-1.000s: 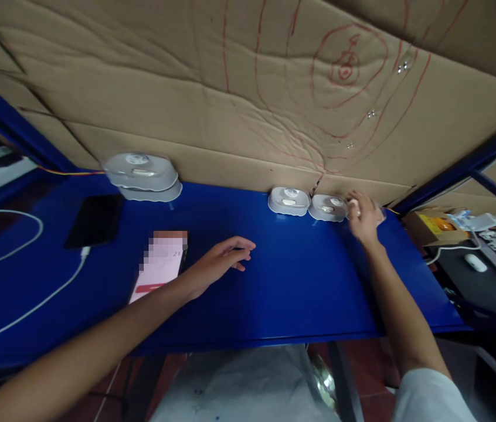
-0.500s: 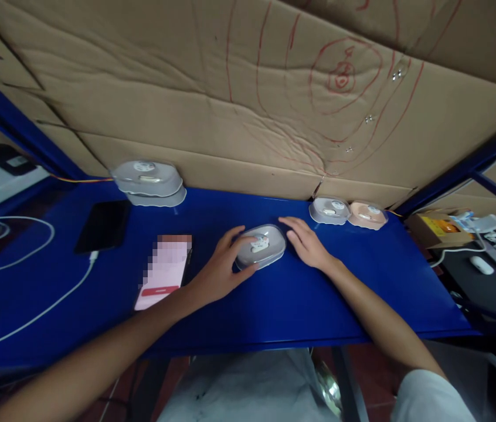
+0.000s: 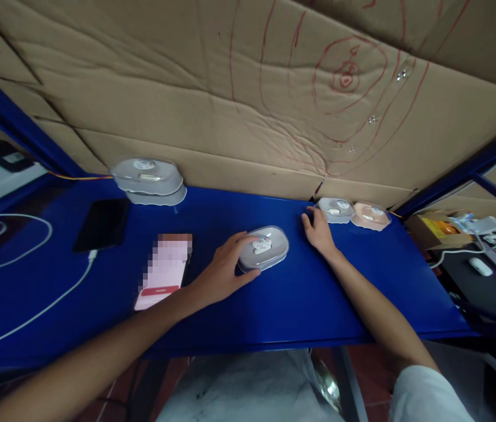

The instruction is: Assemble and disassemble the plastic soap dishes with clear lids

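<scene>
On the blue table an oval grey box (image 3: pixel 269 258) with a clear lid and a white label lies in front of me. My left hand (image 3: pixel 227 268) holds its left side, with the thumb at the near edge and a finger over the lid. Farther back, my right hand (image 3: pixel 319 234) is at the left edge of a second grey lidded box (image 3: pixel 335 209). Its fingers are a little apart with nothing in them, and I cannot tell whether they touch that box. A pinkish lidded box (image 3: pixel 370 217) sits just right of it.
Stacked grey boxes with clear lids (image 3: pixel 148 179) stand at the back left against the cardboard wall (image 3: pixel 164 99). A lit phone (image 3: pixel 164 275) lies left of my left arm, and a dark phone (image 3: pixel 102 224) on a white cable beyond it. A mouse (image 3: pixel 481 266) is at far right.
My right hand has moved back and to the right, away from the middle box to beside the rear grey one. My left hand stays at the middle box, which has shifted slightly.
</scene>
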`<state>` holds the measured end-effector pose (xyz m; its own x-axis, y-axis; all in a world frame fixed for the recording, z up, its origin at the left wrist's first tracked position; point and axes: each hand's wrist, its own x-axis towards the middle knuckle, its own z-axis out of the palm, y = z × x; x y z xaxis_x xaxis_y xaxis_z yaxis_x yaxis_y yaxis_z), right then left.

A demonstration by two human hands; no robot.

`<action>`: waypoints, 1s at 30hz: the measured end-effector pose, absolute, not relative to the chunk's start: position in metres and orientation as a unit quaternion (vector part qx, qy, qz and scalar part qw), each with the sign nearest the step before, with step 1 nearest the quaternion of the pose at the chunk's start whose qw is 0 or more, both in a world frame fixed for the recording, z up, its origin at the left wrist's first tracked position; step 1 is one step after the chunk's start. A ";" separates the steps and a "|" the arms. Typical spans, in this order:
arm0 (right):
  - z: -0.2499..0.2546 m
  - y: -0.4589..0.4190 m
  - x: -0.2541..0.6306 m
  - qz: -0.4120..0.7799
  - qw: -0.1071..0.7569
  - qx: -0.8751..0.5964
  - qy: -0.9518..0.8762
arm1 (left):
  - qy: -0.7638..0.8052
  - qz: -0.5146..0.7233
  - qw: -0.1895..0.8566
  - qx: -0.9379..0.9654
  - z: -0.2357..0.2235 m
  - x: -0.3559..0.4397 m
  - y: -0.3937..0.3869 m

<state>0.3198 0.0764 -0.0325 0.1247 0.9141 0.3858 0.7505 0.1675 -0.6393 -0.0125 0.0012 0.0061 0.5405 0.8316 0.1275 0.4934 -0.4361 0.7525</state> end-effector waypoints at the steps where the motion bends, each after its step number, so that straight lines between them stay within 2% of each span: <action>1: -0.031 0.077 0.320 0.112 0.392 -0.640 -0.651 | 0.407 0.252 0.338 0.810 0.006 -0.012 0.001; 6: -0.021 0.103 0.310 0.176 0.376 -0.622 -0.665 | 0.400 0.264 0.341 0.809 0.008 -0.012 0.002; 15: -0.019 0.179 0.329 0.190 0.406 -0.633 -0.631 | 0.389 0.259 0.336 0.818 0.010 -0.013 0.004; 22: -0.026 0.189 0.337 0.214 0.423 -0.630 -0.615 | 0.385 0.258 0.327 0.824 0.010 -0.013 0.002; 30: -0.026 0.190 0.333 0.221 0.384 -0.645 -0.623 | 0.383 0.246 0.332 0.827 0.013 -0.014 0.004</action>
